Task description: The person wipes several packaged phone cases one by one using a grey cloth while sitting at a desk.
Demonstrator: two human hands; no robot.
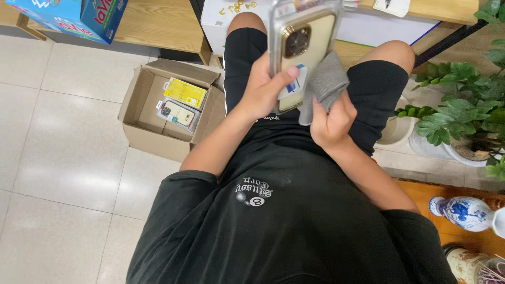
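Note:
My left hand (265, 87) grips a gold phone (305, 50) in a clear case, back side up with the camera ring showing, held above my lap. The thumb presses on its lower part, over a small blue and white sticker. My right hand (331, 123) holds a folded grey cloth (327, 81) against the phone's lower right edge. I sit in black shorts and a black shirt.
An open cardboard box (138, 126) with packaged phone cases, one yellow, stands on the tiled floor at my left. A wooden table (158, 23) with a blue carton is ahead. Potted plants (463, 100) and a blue-white vase (465, 213) are at right.

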